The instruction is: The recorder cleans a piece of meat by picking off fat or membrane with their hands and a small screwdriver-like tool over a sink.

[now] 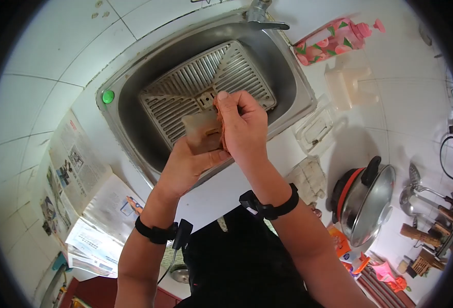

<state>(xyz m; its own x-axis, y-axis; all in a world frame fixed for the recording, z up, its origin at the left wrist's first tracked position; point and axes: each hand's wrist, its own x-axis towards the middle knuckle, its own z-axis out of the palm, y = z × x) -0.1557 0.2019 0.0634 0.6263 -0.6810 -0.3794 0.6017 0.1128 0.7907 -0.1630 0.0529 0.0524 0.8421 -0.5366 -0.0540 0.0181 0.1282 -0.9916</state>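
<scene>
Over the steel sink (pixel 136 133), my left hand (pixel 177 172) grips a translucent, brownish plastic container (pixel 198 126), with my thumb along its lower side. My right hand (pixel 244 128) has its fingers closed on a reddish-brown scrubber (pixel 219 118), which it holds against the container's right side; my fingertips are partly hidden. Below both hands a slotted metal drain tray (pixel 170 105) lies in the sink.
A faucet (pixel 259 20) stands behind the sink; a pink patterned bottle (pixel 329 43) and plastic holders (pixel 347 84) are at its right. Newspapers (pixel 88 190) lie left, a small green disc (pixel 108 96) on the rim. A lidded pan (pixel 365 205) and hanging utensils (pixel 426 220) are right.
</scene>
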